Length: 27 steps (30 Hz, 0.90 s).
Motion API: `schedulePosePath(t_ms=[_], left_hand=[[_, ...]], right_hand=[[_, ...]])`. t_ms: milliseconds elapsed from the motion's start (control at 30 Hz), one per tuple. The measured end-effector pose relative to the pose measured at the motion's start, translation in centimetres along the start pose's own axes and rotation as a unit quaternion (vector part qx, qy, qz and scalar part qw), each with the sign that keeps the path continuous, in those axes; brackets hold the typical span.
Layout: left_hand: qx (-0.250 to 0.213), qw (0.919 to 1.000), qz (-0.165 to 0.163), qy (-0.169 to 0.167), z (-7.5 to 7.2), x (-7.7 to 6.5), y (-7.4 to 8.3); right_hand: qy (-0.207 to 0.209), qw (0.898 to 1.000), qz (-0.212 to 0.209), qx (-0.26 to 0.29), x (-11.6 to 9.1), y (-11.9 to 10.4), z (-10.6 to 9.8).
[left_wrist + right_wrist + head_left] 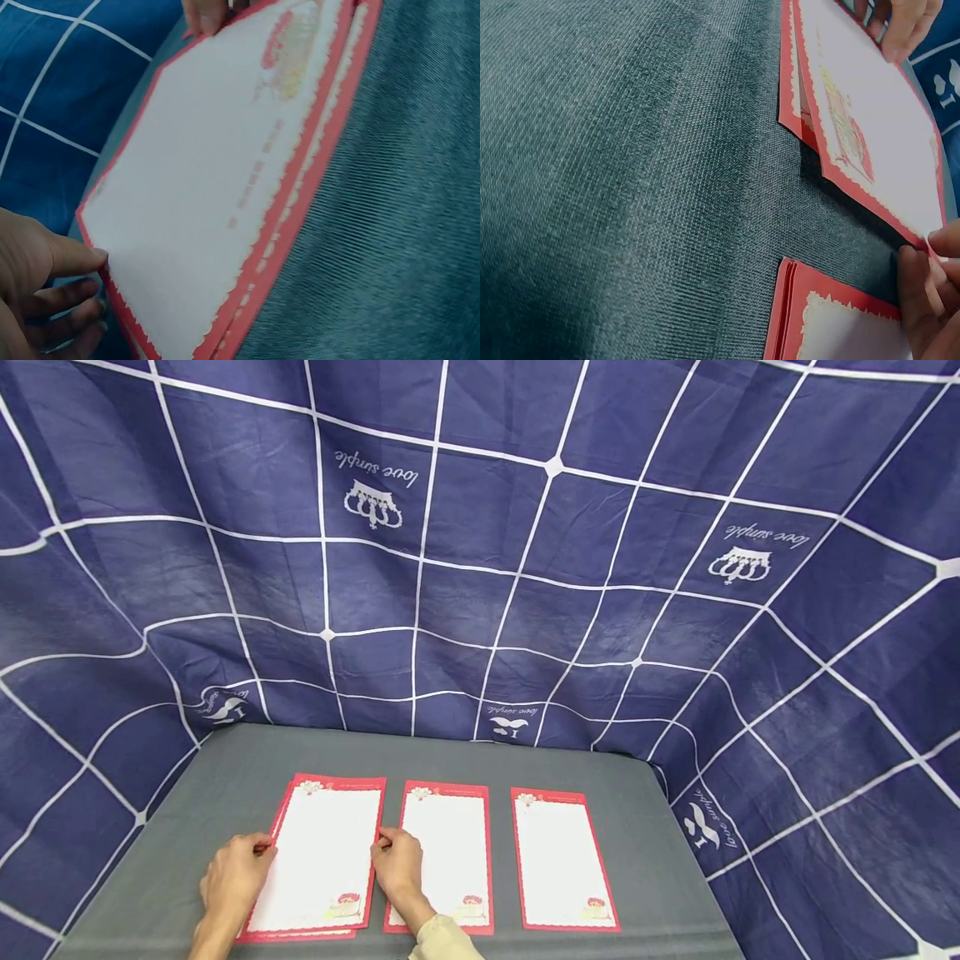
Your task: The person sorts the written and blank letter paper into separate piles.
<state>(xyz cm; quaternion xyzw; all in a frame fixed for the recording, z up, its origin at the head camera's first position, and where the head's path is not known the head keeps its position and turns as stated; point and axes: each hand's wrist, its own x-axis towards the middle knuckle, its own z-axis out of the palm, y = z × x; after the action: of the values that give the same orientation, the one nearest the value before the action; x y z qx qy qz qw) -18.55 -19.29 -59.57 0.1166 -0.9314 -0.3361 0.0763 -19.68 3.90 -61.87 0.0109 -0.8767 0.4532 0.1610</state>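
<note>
Red-bordered sheet (322, 847): was pinched at opposite edges by left hand (235, 874) and right hand (398, 865); second sheet (789, 82) lay beneath it, middle sheet (452, 847) rightward.

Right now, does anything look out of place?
The left sheet, held by the left hand and right hand, looks askew: it doesn't line up with the sheet beneath, whose edges show at left and bottom.
</note>
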Motion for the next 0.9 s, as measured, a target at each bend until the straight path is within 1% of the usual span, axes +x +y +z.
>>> schedulePosePath(t_ms=[133,300,433,533,700,900], left_hand=[[0.012,0.9999,-0.01,0.001,0.39,-0.06,-0.27],[0.02,0.9997,-0.014,-0.003,0.45,0.02,-0.32],[0.021,0.9997,-0.003,0.007,0.46,-0.05,-0.55],[0.02,0.9997,0.008,0.01,0.46,-0.04,-0.66],[0.013,0.9999,0.006,-0.002,0.37,0.1,-0.69],[0.007,0.9998,-0.011,-0.014,0.35,0.14,-0.76]], right_hand=[[-0.018,0.999,0.001,-0.026,-0.06,-0.27,-0.16],[-0.035,0.998,0.011,-0.045,-0.15,-0.58,-0.23],[-0.049,0.997,0.011,-0.061,-0.31,-0.75,-0.2],[-0.054,0.995,0.0,-0.078,-0.4,-0.83,-0.21],[-0.062,0.993,-0.014,-0.099,-0.5,-0.89,-0.26],[-0.081,0.992,-0.011,-0.096,-0.59,-0.99,-0.38]])
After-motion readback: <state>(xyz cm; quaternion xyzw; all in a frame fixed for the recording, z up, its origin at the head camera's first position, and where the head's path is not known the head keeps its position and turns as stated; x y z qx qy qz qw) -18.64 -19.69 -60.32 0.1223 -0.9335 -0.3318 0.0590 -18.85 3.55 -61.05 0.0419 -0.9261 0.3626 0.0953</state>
